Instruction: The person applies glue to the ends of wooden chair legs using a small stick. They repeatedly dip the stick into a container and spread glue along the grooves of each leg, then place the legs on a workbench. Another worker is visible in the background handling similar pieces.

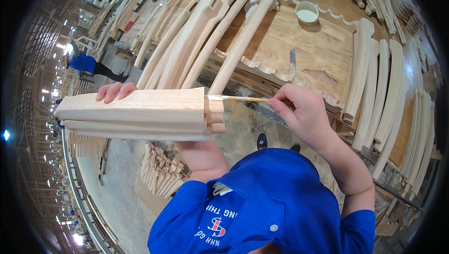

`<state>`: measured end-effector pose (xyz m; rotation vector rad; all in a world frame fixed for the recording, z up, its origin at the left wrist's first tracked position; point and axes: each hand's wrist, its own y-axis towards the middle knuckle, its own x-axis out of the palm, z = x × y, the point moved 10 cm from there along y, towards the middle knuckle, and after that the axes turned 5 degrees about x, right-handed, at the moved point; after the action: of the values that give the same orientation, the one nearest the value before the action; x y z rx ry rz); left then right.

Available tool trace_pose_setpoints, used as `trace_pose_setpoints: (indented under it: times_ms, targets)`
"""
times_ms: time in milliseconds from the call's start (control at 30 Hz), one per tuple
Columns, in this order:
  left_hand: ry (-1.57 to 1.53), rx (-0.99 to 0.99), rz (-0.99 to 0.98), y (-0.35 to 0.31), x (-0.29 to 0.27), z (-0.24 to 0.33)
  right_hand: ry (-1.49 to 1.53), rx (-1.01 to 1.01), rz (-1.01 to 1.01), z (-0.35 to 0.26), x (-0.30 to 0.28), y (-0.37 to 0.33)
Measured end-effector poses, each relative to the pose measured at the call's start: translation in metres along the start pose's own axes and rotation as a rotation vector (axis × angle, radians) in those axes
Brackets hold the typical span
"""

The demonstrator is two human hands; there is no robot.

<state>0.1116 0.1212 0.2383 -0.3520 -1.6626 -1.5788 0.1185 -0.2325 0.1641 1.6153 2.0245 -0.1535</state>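
Observation:
My left hand (pixel 115 91) is closed around a stack of pale wooden pieces (pixel 135 106), with fingertips curled over the top edge and the forearm coming from below. Rounded tenons (pixel 215 117) stick out of the right end of the stack. In a pinch, my right hand (pixel 299 111) holds a thin brush (pixel 245 98) by its stick. White paste covers the brush tip, which touches the uppermost tenon. Beyond my right hand, a bowl (pixel 307 14) of white liquid and a flat metal blade (pixel 293 62) rest on the wooden worktable (pixel 327 43).
Long curved wooden parts (pixel 245 38) lean across the table's left side. More curved pieces (pixel 386 90) line its right side. A pile of short wooden pieces (pixel 161 169) lies on the floor below my left arm. Another person (pixel 86 63) in blue is far left.

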Motion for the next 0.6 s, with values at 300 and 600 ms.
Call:
trace_pose_setpoints:
  times_ms: [300, 600]
  targets:
    - [0.066, 0.045, -0.142, -0.001, 0.023, -0.008, 0.051, -0.009, 0.016, 0.012, 0.006, -0.004]
    - [0.032, -0.008, -0.171, 0.003, 0.021, -0.007, 0.2, 0.109, -0.107, 0.025, 0.0, -0.007]
